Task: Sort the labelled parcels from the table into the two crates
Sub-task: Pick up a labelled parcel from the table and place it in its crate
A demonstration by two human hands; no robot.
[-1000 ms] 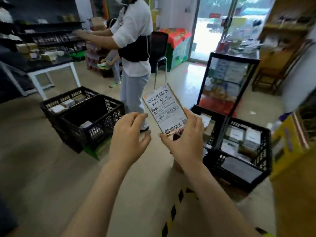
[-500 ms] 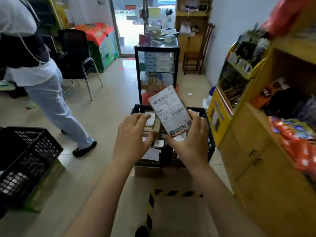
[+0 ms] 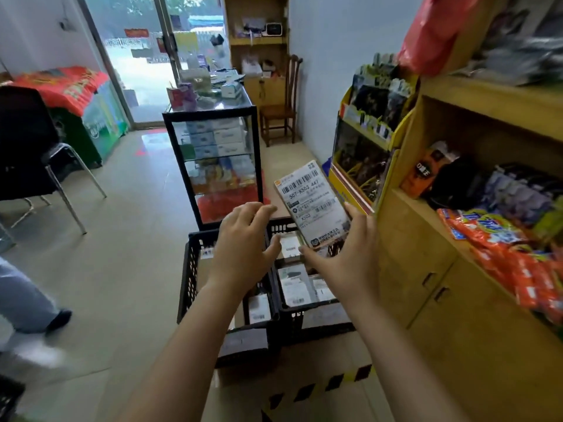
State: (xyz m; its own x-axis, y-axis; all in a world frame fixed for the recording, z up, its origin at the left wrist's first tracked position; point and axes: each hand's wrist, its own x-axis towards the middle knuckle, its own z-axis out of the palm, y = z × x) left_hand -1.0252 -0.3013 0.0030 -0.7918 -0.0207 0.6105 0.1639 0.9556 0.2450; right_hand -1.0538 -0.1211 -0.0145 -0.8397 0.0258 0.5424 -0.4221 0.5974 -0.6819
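Observation:
My right hand (image 3: 347, 254) holds a flat parcel (image 3: 310, 202) with a white barcode label facing me, tilted upright above the right black crate (image 3: 292, 315). My left hand (image 3: 243, 248) hovers beside it with fingers spread and nothing in it, over the left black crate (image 3: 189, 269). Both crates stand side by side on the floor and hold several labelled parcels (image 3: 297, 284).
A glass display case (image 3: 213, 159) stands just behind the crates. Wooden shelving (image 3: 457, 269) with snack packets lines the right side. A black chair (image 3: 30, 147) is at left, and another person's leg (image 3: 27, 303) shows at the left edge. Hazard tape (image 3: 316, 385) marks the floor.
My view has swung right and moved closer to the two crates, which now sit right under my hands. The parcel stays in my right hand. The other person has slid to the left edge.

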